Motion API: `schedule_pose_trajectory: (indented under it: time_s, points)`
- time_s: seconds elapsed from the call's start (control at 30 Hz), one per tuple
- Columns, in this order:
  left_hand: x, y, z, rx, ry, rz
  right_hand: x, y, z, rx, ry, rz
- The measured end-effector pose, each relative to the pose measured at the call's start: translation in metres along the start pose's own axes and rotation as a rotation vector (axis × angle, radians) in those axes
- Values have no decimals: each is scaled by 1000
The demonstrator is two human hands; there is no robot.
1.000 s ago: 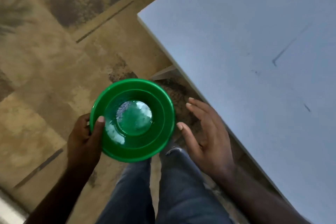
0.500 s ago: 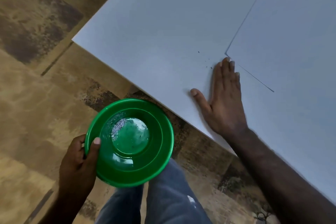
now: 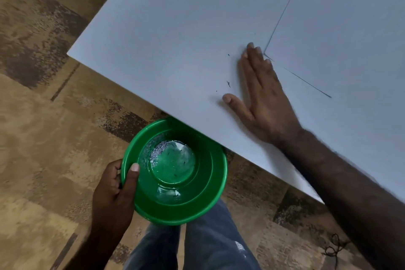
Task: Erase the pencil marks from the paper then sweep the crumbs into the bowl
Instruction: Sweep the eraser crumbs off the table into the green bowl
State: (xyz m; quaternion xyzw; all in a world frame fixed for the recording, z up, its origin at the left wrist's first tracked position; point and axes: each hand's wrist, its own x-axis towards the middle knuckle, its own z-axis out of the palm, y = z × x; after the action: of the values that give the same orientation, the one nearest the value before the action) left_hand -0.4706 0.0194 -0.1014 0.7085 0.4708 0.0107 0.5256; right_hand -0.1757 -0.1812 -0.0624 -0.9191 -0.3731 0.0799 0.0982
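A white table filled most of the view above a mottled brown floor. The paper lay flat on it. The right hand rested beside the paper's corner, fingers straight. The left hand gripped the green bowl under the table's edge. Dark crumbs lay just left of the right hand's fingers, others inside the bowl.

The left hand is curled, thumb on top and pointing forward, fingers tucked below, pinching something at its edge. Its forearm runs back toward the body. The right hand lies flat, palm down, fingers straight and together, thumb spread wide to the left, arm stretched forward.
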Motion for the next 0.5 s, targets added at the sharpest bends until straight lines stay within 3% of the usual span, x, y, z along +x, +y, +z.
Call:
schedule_pose_trajectory:
  time_s: [0.13,0.23,0.37,0.5]
  points:
    - [-1,3,1,1,-4,-7,-15,-22,4,-86,-143,-232]
    - [-2,6,3,-12,-4,-11,-23,-32,3,1,-138,-424]
    - [-3,8,4,-26,-5,-17,9,-13,-7,52,60,-200]
    - [-5,7,5,-35,2,-11,50,7,-11,-76,-7,38]
